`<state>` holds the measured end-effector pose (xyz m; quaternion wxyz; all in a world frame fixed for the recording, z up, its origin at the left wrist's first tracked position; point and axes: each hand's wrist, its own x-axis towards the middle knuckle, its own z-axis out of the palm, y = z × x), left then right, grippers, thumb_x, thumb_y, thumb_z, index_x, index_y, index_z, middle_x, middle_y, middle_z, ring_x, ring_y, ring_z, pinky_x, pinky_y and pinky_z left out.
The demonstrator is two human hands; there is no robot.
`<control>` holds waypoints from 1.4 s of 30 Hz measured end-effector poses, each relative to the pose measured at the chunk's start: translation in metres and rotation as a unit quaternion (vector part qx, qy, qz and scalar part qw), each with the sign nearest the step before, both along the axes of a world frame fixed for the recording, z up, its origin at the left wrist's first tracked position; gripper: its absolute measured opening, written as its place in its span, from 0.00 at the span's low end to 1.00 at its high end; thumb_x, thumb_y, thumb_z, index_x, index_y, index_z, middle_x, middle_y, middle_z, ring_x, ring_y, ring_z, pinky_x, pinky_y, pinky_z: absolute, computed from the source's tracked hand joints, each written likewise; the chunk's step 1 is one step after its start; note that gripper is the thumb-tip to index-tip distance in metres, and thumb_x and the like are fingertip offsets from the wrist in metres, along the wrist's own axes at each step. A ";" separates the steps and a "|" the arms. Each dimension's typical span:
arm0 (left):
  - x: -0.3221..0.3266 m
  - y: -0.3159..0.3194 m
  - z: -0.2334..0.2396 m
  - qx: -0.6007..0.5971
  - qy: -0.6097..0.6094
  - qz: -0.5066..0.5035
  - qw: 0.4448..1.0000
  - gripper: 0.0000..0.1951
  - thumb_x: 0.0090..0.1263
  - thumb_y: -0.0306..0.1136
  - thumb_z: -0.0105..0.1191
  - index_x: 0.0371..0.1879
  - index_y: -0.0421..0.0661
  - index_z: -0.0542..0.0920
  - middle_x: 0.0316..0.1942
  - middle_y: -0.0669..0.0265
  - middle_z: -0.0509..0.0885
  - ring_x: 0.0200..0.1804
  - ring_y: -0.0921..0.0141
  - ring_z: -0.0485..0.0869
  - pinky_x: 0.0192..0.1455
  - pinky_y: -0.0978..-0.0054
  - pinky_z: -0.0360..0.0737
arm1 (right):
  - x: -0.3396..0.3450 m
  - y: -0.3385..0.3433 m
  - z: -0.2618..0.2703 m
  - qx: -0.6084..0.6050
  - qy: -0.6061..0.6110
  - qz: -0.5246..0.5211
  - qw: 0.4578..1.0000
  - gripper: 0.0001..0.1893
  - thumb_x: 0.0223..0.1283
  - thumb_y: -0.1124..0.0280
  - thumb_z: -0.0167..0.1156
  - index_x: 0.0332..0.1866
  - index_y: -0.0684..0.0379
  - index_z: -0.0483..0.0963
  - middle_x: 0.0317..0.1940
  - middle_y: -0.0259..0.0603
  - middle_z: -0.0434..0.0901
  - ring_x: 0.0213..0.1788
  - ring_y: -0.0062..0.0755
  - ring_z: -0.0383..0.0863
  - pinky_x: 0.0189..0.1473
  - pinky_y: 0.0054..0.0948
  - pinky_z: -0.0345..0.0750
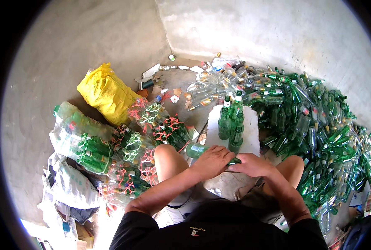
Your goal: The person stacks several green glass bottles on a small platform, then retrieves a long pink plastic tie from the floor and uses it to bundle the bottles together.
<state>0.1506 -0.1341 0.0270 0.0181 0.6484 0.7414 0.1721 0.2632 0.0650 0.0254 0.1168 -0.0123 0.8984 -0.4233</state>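
A green glass bottle (195, 150) with a pale label lies on its side across my lap, its base to the left. My left hand (213, 161) is wrapped over its body and shoulder from above. At the neck end, my right hand (251, 164) holds the bottle near its mouth; its fingertips are partly hidden. Just beyond my hands, several green glass bottles (236, 137) stand upright in a close group on a white board (251, 125). Some of them have pale labels or foil on the necks.
To the right, a large heap of loose glass bottles (282, 115) leans against the wall. At left are bottle bundles tied with red and white plastic cord (166, 129), a clear plastic bag of bottles (79, 137), a yellow woven sack (107, 93) and white plastic bags (76, 184).
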 end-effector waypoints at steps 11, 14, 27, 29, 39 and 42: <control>-0.093 0.022 0.009 0.133 -0.376 0.157 0.904 0.15 0.68 0.25 0.63 0.51 0.45 0.76 0.46 0.66 0.82 0.48 0.73 0.79 0.55 0.71 0.78 | -0.017 0.050 -0.018 -0.427 -0.069 -0.174 0.885 0.14 0.69 0.63 0.64 0.48 0.64 0.79 0.25 0.30 0.75 0.23 0.16 0.73 0.24 0.21 0.71; -0.097 0.029 -0.030 0.242 -0.479 0.159 0.829 0.14 0.68 0.20 0.63 0.49 0.47 0.76 0.44 0.72 0.79 0.48 0.77 0.76 0.53 0.73 0.77 | -0.022 0.066 -0.045 -0.286 -0.024 -0.254 0.923 0.11 0.69 0.66 0.63 0.42 0.65 0.79 0.24 0.30 0.74 0.22 0.16 0.72 0.22 0.21 0.71; -0.095 0.079 -0.102 0.267 -0.324 0.277 0.864 0.16 0.63 0.17 0.65 0.46 0.45 0.75 0.42 0.70 0.81 0.47 0.75 0.79 0.53 0.73 0.78 | -0.017 0.068 -0.049 -0.186 0.003 -0.253 0.949 0.10 0.67 0.66 0.62 0.42 0.64 0.80 0.25 0.33 0.78 0.23 0.19 0.75 0.26 0.24 0.72; -0.098 0.085 -0.110 0.264 -0.376 0.268 0.847 0.17 0.63 0.16 0.64 0.47 0.45 0.75 0.43 0.69 0.82 0.48 0.75 0.80 0.54 0.73 0.78 | -0.016 0.067 -0.048 -0.167 0.002 -0.254 0.953 0.11 0.66 0.66 0.63 0.42 0.64 0.80 0.25 0.34 0.79 0.24 0.19 0.77 0.27 0.25 0.73; -0.094 0.092 -0.133 0.263 -0.488 0.293 0.779 0.21 0.62 0.15 0.63 0.53 0.45 0.75 0.47 0.68 0.83 0.50 0.74 0.82 0.56 0.72 0.78 | -0.010 0.062 -0.055 -0.056 0.066 -0.203 0.975 0.11 0.66 0.66 0.63 0.43 0.65 0.80 0.31 0.44 0.85 0.31 0.31 0.84 0.37 0.32 0.79; -0.097 0.094 -0.147 0.295 -0.440 0.257 0.808 0.21 0.62 0.15 0.62 0.53 0.45 0.75 0.49 0.68 0.82 0.52 0.73 0.81 0.56 0.73 0.78 | -0.008 0.062 -0.063 -0.026 0.086 -0.184 0.979 0.11 0.66 0.66 0.62 0.44 0.64 0.81 0.33 0.47 0.86 0.33 0.36 0.85 0.39 0.33 0.80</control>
